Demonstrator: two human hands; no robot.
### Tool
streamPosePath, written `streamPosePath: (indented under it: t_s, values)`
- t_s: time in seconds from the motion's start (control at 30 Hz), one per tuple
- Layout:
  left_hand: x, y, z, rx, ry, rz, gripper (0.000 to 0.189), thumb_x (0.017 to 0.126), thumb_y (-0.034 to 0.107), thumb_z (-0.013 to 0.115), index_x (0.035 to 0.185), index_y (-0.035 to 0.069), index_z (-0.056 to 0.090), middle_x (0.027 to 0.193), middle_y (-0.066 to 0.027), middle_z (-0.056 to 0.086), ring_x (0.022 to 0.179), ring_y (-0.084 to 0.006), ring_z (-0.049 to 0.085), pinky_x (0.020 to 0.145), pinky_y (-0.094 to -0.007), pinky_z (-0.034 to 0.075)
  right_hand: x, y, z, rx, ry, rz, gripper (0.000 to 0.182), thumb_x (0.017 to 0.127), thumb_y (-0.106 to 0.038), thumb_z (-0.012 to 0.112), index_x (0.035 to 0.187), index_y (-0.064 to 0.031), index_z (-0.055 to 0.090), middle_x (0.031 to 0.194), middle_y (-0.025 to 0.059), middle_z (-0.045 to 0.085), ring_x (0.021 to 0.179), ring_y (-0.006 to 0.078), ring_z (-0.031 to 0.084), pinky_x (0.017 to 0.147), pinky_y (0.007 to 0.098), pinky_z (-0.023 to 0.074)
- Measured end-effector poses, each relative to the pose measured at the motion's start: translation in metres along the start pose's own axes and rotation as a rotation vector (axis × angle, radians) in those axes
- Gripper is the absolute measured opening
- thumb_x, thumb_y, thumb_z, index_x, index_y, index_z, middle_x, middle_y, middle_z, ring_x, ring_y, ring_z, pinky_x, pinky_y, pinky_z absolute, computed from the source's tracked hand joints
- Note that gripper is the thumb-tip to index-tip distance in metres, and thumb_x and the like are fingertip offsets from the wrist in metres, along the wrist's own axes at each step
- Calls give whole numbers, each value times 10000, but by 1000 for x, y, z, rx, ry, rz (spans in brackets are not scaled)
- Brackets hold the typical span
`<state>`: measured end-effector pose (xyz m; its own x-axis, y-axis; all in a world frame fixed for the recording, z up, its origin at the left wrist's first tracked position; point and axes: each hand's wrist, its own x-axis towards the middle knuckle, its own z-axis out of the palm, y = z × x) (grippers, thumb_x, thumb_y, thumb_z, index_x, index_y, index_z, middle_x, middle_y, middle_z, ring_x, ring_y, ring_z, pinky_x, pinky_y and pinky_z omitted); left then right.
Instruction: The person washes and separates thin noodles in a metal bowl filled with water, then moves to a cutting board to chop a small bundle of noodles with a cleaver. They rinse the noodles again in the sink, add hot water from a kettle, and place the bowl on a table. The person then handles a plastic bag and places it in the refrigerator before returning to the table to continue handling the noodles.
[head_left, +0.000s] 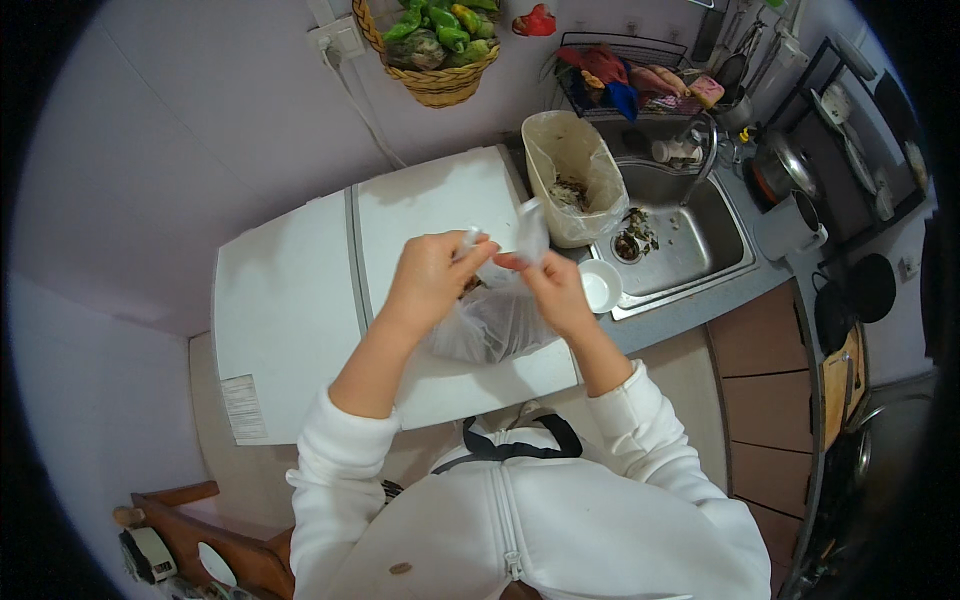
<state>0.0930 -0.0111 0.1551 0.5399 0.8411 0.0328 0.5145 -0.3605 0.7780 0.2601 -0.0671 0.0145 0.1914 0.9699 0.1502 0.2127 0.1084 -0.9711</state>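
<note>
A thin clear plastic bag rests on the white chest freezer lid, with something brown partly visible inside. My left hand pinches one gathered end of the bag between thumb and fingers. Opposite it, my right hand grips another end, whose blurred tip sticks up above the fingers. Both hands are close together over the bag's top. Just right of my right hand stands a small white bowl. My fingers and the bag's folds hide most of what the bag holds.
A cream bin with a plastic liner and food scraps stands behind my right hand. Beside it, the steel sink has dark scraps around its drain. A white pitcher and a lidded pot occupy the right counter. A wicker basket of peppers hangs above.
</note>
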Motion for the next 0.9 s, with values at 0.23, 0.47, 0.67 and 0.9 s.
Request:
streamPosePath:
  t_s: [0.23, 0.47, 0.67, 0.9]
  values:
    - [-7, 5, 15, 533, 166, 577, 203, 802, 269, 567, 832, 102, 678, 1032, -31, 602, 952, -240, 500, 802, -365, 383, 11, -56, 9, -237, -531, -29, 256, 790, -186, 543, 978, -13, 561, 734, 94, 577, 687, 197, 547, 626, 335, 443]
    - [-3, 14, 25, 322, -152, 216, 247, 765, 265, 598, 968, 134, 651, 921, -99, 628, 774, -246, 582, 666, -355, 450, 12, -48, -5, 420, -458, 253, 275, 811, -243, 577, 922, 5, 619, 840, 65, 601, 753, 160, 540, 640, 290, 442]
    - [-37, -53, 11, 212, 12, 438, 500, 697, 271, 657, 1163, 145, 526, 958, -74, 623, 841, -248, 588, 743, -350, 452, 16, -61, -18, 474, -551, 375, 269, 848, -252, 578, 917, 3, 628, 747, 61, 613, 654, 103, 540, 625, 233, 455]
    - [-10, -88, 53, 202, -55, 444, 249, 697, 138, 609, 929, 47, 595, 854, -90, 624, 802, -235, 586, 892, -354, 350, 25, -70, -31, 82, -756, 48, 155, 790, -163, 639, 814, -11, 655, 785, 45, 632, 647, 92, 557, 628, 243, 471]
